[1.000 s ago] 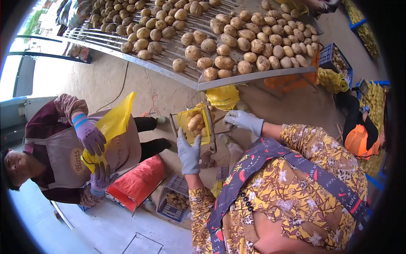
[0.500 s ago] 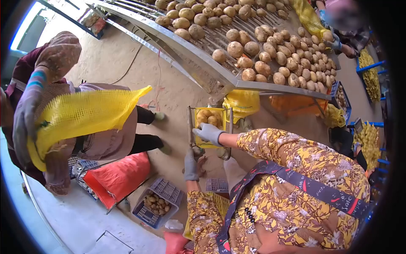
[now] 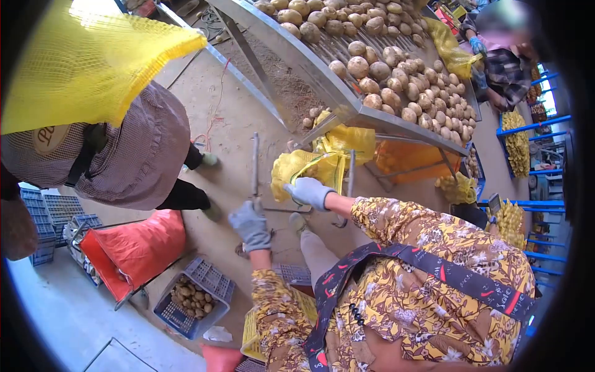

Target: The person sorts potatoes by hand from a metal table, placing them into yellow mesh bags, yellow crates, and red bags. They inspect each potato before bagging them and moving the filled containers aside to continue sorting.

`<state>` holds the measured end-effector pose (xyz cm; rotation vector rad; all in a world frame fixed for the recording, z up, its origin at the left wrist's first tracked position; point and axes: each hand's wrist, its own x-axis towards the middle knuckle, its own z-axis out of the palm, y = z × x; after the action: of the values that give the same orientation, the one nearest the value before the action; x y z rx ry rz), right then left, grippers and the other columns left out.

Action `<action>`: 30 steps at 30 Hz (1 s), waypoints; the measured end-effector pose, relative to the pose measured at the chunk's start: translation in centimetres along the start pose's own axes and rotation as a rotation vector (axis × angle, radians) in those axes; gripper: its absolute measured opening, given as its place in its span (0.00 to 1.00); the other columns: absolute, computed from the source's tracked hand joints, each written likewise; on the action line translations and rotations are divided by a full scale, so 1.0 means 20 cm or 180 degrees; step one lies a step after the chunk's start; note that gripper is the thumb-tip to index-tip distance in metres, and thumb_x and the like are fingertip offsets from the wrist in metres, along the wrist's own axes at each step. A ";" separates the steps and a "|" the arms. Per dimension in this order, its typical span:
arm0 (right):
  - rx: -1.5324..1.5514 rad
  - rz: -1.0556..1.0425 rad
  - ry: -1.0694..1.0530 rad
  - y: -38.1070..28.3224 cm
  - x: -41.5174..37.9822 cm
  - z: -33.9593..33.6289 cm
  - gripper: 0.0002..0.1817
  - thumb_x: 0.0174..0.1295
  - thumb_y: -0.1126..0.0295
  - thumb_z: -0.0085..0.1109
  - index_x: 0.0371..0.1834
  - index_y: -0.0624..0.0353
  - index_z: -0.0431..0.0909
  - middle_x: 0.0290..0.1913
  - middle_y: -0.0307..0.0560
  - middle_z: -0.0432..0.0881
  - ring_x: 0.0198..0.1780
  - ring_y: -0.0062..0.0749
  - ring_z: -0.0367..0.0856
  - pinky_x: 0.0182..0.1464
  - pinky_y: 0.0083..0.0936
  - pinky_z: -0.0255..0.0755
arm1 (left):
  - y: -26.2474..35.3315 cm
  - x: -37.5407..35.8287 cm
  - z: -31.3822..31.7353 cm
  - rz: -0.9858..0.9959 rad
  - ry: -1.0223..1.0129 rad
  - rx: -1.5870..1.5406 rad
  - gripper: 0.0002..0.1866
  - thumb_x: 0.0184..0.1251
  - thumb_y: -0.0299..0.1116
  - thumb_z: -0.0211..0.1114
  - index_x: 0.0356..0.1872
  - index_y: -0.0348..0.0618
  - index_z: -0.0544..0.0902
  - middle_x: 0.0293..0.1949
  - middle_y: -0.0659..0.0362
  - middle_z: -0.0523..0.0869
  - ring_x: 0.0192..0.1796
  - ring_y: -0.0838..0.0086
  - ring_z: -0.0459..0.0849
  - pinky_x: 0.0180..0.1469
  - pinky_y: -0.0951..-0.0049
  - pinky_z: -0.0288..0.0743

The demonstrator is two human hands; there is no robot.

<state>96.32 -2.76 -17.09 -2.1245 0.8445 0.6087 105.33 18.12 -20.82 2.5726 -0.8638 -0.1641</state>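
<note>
My right hand, in a grey glove, grips the rim of a yellow mesh bag that holds potatoes. The bag leans between the upright bars of a metal frame. My left hand, also gloved in grey, is apart from the bag, beside the lower end of the frame's left bar. Its fingers look loosely spread, with nothing visible in them. Another yellow mesh bag stands behind, under the edge of the sorting table.
A metal sorting table bears many potatoes. At left a co-worker stands by a large yellow mesh bag. A red sack and a crate of potatoes are on the floor. Another person is at the table's far side.
The bag in the frame has tipped over to the left, with my right hand at its rim. My left hand has moved up and left. The co-worker's bag is higher and nearer.
</note>
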 end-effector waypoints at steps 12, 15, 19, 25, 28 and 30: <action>-0.0004 0.0321 -0.0463 0.07 -0.22 -0.02 0.33 0.79 0.47 0.40 0.43 0.67 0.85 0.43 0.69 0.87 0.46 0.65 0.86 0.54 0.51 0.76 | 0.44 -0.65 0.14 -0.0576 -0.0342 -0.2306 0.20 0.78 0.37 0.60 0.61 0.33 0.78 0.55 0.42 0.83 0.57 0.50 0.82 0.63 0.55 0.72; -0.0275 0.0149 -0.0472 0.09 -0.23 0.02 0.29 0.81 0.51 0.40 0.43 0.65 0.85 0.39 0.66 0.88 0.41 0.63 0.87 0.50 0.53 0.77 | 0.80 -0.69 0.15 0.0107 -0.0777 -0.2038 0.24 0.79 0.38 0.58 0.68 0.35 0.74 0.60 0.41 0.83 0.59 0.49 0.81 0.64 0.57 0.72; -0.0888 -0.0532 -0.0271 0.08 -0.38 -0.02 0.23 0.81 0.56 0.41 0.47 0.62 0.85 0.37 0.64 0.87 0.37 0.62 0.87 0.41 0.54 0.79 | 0.91 -0.93 0.81 -0.0265 -0.1583 -0.2666 0.29 0.76 0.41 0.59 0.72 0.37 0.70 0.65 0.42 0.79 0.67 0.48 0.77 0.69 0.57 0.70; -0.0283 -0.0504 -0.0247 -0.02 -0.49 -0.08 0.30 0.78 0.50 0.43 0.35 0.67 0.85 0.35 0.67 0.86 0.38 0.64 0.86 0.46 0.55 0.76 | 0.85 -0.88 0.58 -0.1275 -0.2429 -0.4753 0.29 0.85 0.36 0.49 0.81 0.44 0.55 0.77 0.55 0.65 0.77 0.68 0.66 0.76 0.65 0.64; -0.0108 -0.0430 -0.0386 -0.11 -0.54 -0.08 0.33 0.77 0.46 0.44 0.33 0.66 0.85 0.34 0.67 0.86 0.40 0.65 0.85 0.50 0.52 0.75 | 0.85 -0.88 0.51 -0.0517 -0.2076 -0.4739 0.29 0.88 0.36 0.46 0.83 0.44 0.53 0.78 0.57 0.64 0.78 0.72 0.64 0.78 0.66 0.62; -0.0234 -0.0509 -0.0230 -0.08 -0.55 -0.11 0.31 0.77 0.49 0.45 0.32 0.68 0.85 0.35 0.68 0.86 0.39 0.65 0.86 0.48 0.54 0.76 | 0.93 -0.72 0.31 -0.1649 -0.1400 -0.4148 0.24 0.84 0.36 0.52 0.75 0.42 0.67 0.67 0.52 0.79 0.68 0.63 0.80 0.66 0.63 0.74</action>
<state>90.42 0.40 -7.99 -2.1971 0.6141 0.6367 82.06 11.17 -18.83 1.4277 -0.0432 -1.0622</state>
